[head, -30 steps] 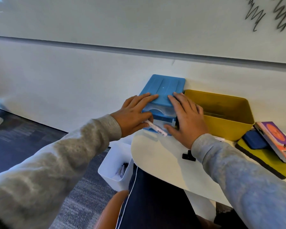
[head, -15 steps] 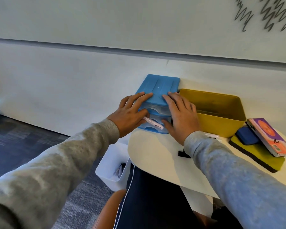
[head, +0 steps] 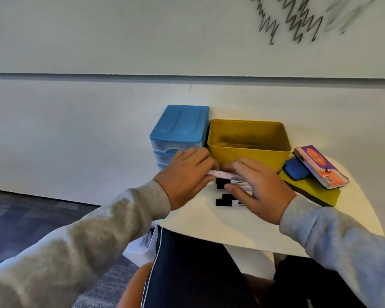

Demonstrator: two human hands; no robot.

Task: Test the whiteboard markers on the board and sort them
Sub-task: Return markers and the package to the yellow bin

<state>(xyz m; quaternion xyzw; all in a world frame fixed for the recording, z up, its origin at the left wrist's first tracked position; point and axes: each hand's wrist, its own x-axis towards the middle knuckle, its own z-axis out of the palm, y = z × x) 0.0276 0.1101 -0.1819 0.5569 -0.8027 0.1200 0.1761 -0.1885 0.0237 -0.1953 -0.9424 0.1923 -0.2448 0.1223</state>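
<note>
White tabletop (head: pixel 209 227) against the wall carries a blue drawer unit (head: pixel 178 127) at far left and a yellow bin (head: pixel 249 150) right of it. Just near of the bin lie several whiteboard markers (head: pixel 236 182), black caps pointing left. Left hand (head: pixel 185 178) pinches one marker's end; right hand (head: pixel 260 190) lies flat over the rest, fingers nearly straight. Best lift one marker cleanly while the flat hand stops the others rolling
</note>
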